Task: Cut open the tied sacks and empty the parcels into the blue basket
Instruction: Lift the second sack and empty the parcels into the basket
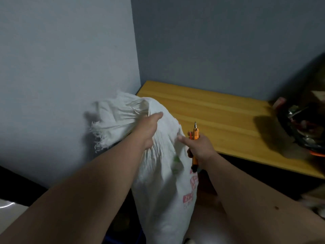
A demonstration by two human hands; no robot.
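A white woven sack (163, 182) with red and green print stands upright in front of me, its frayed mouth (112, 120) bunched and leaning left. My left hand (149, 131) grips the gathered neck of the sack. Just right of the sack, my right hand (200, 148) holds an orange-handled cutter (195, 138), blade tip pointing up, with the forefinger stretched toward the sack. A sliver of blue (123, 241) shows at the bottom beside the sack; I cannot tell whether it is the basket.
A wooden tabletop (219, 120) runs along the grey wall to the right. A dark container with mixed clutter (302, 127) sits at its right end. A dark surface (14, 178) lies at the lower left.
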